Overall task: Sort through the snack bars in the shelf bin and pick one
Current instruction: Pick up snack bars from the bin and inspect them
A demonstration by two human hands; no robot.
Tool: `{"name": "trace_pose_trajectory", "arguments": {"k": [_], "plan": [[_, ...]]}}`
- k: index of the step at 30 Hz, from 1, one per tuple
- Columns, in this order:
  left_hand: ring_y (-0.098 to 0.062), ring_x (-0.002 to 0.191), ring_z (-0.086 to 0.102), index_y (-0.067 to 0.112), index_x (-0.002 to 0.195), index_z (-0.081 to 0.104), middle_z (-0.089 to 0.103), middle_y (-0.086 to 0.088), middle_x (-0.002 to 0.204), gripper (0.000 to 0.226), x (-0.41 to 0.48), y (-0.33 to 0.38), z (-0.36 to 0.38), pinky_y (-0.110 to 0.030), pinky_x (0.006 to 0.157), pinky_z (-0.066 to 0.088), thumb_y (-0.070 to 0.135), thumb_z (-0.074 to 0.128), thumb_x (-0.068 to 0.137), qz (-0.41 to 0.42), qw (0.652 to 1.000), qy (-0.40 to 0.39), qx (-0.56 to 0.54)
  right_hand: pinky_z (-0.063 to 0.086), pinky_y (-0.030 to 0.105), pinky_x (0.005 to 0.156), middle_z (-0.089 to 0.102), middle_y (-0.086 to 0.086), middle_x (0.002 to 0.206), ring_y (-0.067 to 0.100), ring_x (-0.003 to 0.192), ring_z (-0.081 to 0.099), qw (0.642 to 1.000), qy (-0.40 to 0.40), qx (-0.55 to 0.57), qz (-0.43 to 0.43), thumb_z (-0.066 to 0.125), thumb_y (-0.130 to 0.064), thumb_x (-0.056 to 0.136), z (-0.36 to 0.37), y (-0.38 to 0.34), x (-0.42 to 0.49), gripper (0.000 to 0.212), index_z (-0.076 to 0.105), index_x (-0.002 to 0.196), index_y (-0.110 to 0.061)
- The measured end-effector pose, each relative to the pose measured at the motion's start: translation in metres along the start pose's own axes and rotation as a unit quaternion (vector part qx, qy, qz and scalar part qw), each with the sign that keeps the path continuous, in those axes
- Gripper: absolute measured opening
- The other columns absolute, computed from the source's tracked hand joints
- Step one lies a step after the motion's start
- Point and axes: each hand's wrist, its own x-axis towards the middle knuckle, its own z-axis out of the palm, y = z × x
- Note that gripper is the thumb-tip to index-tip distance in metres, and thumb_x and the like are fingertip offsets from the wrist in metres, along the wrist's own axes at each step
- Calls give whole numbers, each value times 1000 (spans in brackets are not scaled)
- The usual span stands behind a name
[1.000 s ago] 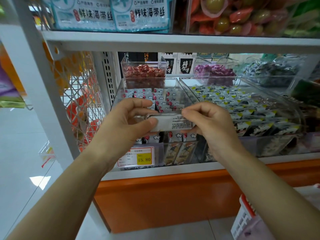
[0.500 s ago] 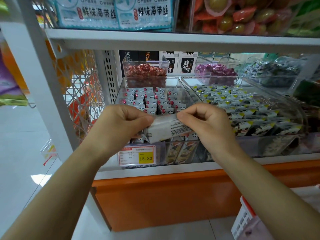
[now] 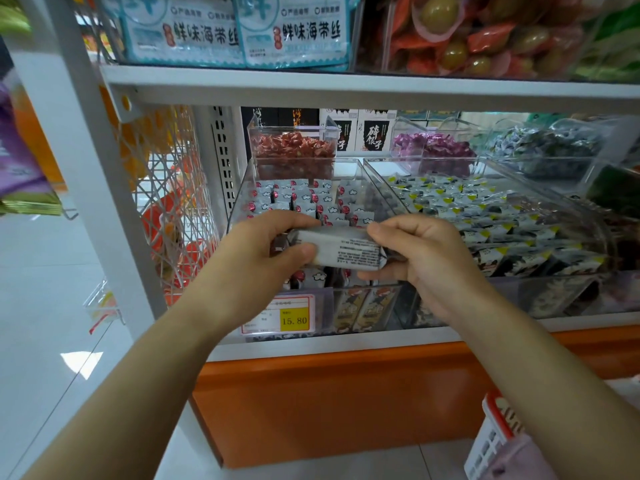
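I hold one snack bar [image 3: 341,250] in a whitish wrapper with small printed text, lying level in front of the clear shelf bin [image 3: 346,166]. My left hand [image 3: 256,258] pinches its left end between thumb and fingers. My right hand [image 3: 422,258] pinches its right end the same way. Behind the hands, the bin holds several more bars [image 3: 304,199] with red dots and cloud marks on their wrappers. The front part of the bin is hidden by my hands.
A second clear bin [image 3: 491,216] of yellow-marked bars stands to the right. Small tubs of red [image 3: 294,147] and purple [image 3: 433,147] sweets sit behind. A shelf board [image 3: 346,88] hangs close above. A yellow price tag [image 3: 294,318] is below, a white basket [image 3: 495,441] at lower right.
The bar was tilted half a second ago and now lies level again, printed side up. Both hands kept hold of its ends and stayed in place before the bin.
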Motion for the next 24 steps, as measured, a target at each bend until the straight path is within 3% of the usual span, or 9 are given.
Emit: {"name": "trace_pose_trajectory", "arguments": {"k": [2, 4, 7, 9, 12, 15, 18, 21, 24], "plan": [[9, 57, 55, 23, 116, 60, 60, 10, 80, 25, 1, -1, 4, -7, 47, 40, 17, 53, 92, 3, 1000, 13, 5, 59, 28, 57, 73, 8, 77, 23, 74, 72, 1000, 15, 19, -7, 57, -11, 90, 1, 3, 1, 19, 69, 78, -2], [6, 63, 58, 20, 119, 58, 62, 8, 85, 26, 3, -3, 7, -10, 53, 46, 20, 50, 94, -10, 999, 41, 5, 59, 26, 65, 74, 7, 88, 20, 81, 71, 999, 15, 48, -21, 59, -18, 88, 5, 7, 0, 17, 70, 92, -5], [-21, 84, 65, 16, 115, 59, 65, -3, 92, 24, 9, -6, 8, -43, 78, 55, 23, 47, 96, -37, 996, 77, -5, 56, 28, 81, 69, 3, 108, 15, 91, 70, 998, 3, -22, -61, 67, -23, 78, 13, 13, -2, 46, 60, 122, -12], [-25, 85, 65, 16, 108, 60, 65, -7, 93, 19, 12, -6, 9, -46, 79, 55, 22, 46, 96, -42, 995, 88, -14, 56, 27, 81, 66, 4, 112, 12, 89, 70, 994, 10, -70, -84, 66, -11, 83, 18, 13, 0, 49, 53, 130, -11], [-16, 91, 63, 14, 124, 54, 63, -3, 106, 32, 16, -7, 10, -24, 75, 55, 27, 41, 98, -35, 995, 97, 15, 58, 21, 70, 66, 7, 102, 10, 76, 70, 993, 34, -58, -98, 61, -3, 87, 19, 6, 10, 31, 60, 117, -13], [-26, 118, 50, 15, 139, 40, 54, -9, 131, 46, 25, -13, 1, -32, 92, 39, 34, 42, 97, 19, 971, 133, 196, 58, 21, 66, 65, 7, 94, 12, 74, 69, 988, 80, -73, -113, 62, -2, 87, 21, -4, 32, 17, 61, 98, -14], [-22, 141, 19, 18, 143, 32, 30, -5, 152, 54, 35, -24, -10, -41, 113, 15, 41, 41, 95, 19, 928, 98, 360, 59, 33, 72, 60, 1, 94, 20, 79, 67, 975, 118, -131, -134, 63, -3, 86, 28, -8, 67, 14, 55, 95, -11], [-17, 145, -3, 24, 147, 21, 7, -1, 158, 60, 41, -38, -10, -43, 114, -3, 49, 34, 95, -25, 910, 36, 411, 55, 39, 83, 57, -2, 96, 20, 88, 64, 960, 122, -207, -143, 64, -7, 86, 40, -8, 105, 18, 56, 103, -6], [-18, 145, -5, 24, 146, 21, 2, -2, 158, 61, 43, -46, -7, -44, 115, 0, 52, 32, 94, -30, 908, 14, 419, 49, 24, 79, 61, 5, 104, 13, 92, 55, 936, 95, -293, -172, 63, -9, 87, 52, -4, 135, 20, 59, 105, -2]]}}
